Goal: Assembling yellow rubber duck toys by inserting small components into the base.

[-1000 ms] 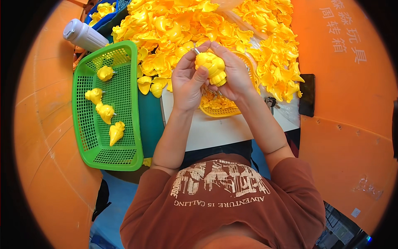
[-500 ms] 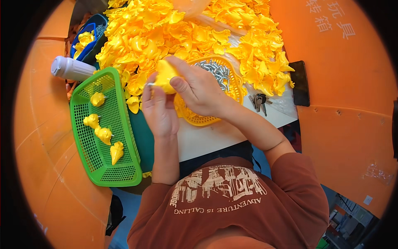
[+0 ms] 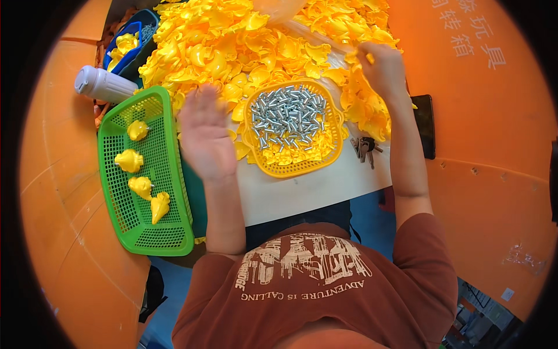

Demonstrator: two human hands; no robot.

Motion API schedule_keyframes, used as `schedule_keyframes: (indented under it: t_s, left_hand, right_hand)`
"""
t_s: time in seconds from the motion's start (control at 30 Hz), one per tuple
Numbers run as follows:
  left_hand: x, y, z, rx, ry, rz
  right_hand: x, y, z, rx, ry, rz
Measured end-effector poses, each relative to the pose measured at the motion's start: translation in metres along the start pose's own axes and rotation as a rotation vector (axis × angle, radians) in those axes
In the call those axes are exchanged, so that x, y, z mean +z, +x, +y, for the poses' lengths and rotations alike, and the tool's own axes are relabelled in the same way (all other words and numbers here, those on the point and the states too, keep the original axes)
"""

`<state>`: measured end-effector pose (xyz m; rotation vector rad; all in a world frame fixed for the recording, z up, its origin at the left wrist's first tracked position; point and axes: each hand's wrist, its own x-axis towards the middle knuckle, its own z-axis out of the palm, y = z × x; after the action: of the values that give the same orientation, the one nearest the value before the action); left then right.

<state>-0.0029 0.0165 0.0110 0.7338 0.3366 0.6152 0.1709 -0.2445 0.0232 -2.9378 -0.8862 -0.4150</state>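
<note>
My left hand is raised between the green basket and the yellow basket, its fingers stretched and blurred, nothing seen in it. At the far right of a heap of curved yellow plastic shells, my right hand has its fingers curled, apparently round a yellow plastic shell that is partly hidden. The yellow basket between my arms holds many short silvery metal pins and small yellow pieces. Several yellow bulb-shaped pieces, some with a metal pin showing, lie in the green basket at left.
Keys lie right of the yellow basket, near a dark phone. A pale lidded bottle and a blue container with yellow pieces stand at far left. Orange panels flank the white tabletop.
My hands have parted; the yellow piece with a metal pin held between them is out of them. My right hand has moved far right to the heap, uncovering the yellow basket.
</note>
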Motion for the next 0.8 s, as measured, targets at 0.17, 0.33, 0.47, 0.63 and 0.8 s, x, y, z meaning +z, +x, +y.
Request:
schedule_keyframes:
  t_s: [0.17, 0.33, 0.47, 0.63, 0.8]
  left_hand:
    - [0.041, -0.009, -0.031, -0.145, 0.172, -0.227]
    - [0.025, 0.003, -0.045, -0.06, 0.323, -0.262]
    - [0.01, 0.009, -0.043, 0.058, 0.357, -0.113]
    - [0.01, 0.003, -0.041, 0.052, 0.428, -0.13]
    - [0.007, 0.002, -0.045, 0.056, 0.426, -0.167]
  right_hand:
    - [-0.016, -0.005, -0.072, 0.189, 1.339, 0.22]
    - [-0.007, -0.013, -0.111, 0.199, 1.461, -0.029]
    - [-0.006, -0.016, -0.103, 0.031, 0.705, -0.245]
    - [-0.001, -0.016, -0.116, 0.013, 0.506, -0.238]
    - [-0.002, -0.011, -0.116, 0.039, 0.457, -0.282]
